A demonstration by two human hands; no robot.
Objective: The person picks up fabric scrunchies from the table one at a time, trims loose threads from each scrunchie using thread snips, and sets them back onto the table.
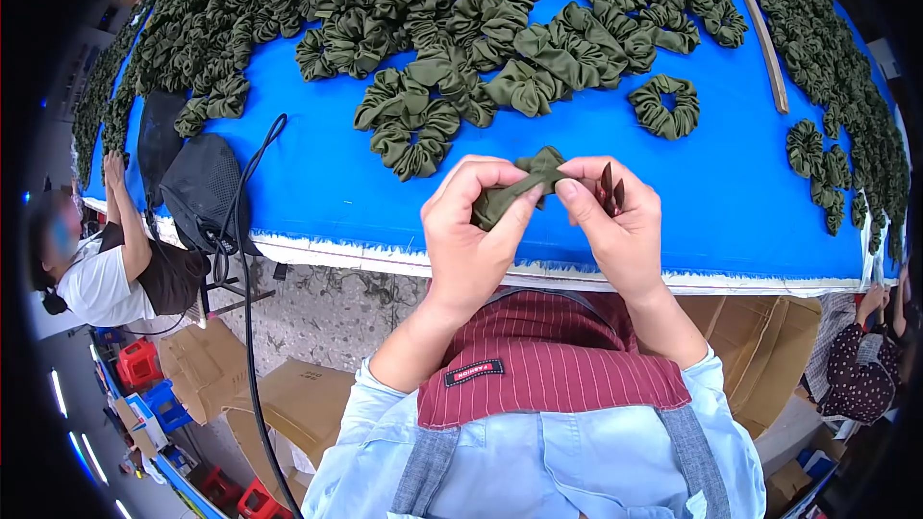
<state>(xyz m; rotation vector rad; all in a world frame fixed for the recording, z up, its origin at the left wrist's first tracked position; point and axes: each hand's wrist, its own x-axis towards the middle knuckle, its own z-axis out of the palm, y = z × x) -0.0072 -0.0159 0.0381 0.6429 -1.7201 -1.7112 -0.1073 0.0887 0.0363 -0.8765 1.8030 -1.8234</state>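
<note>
Green scrunchies crowd the cloth beyond the hands, a cable at left.

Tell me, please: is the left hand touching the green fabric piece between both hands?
Touching. The head view shows it plainly: the left hand pinches the green fabric piece, with no gap between them.

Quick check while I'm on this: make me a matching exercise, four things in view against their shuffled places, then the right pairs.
1. crumpled dark green fabric piece
2. long thin wooden strip
3. maroon pinstriped apron
4. black mesh-covered object

A. worn over a light blue shirt
B. at the picture's left, by the near edge of the blue-covered table
C. pinched between left hand and right hand
D. lying on the table, picture's upper right

Pairs: 1-C, 2-D, 3-A, 4-B
</note>
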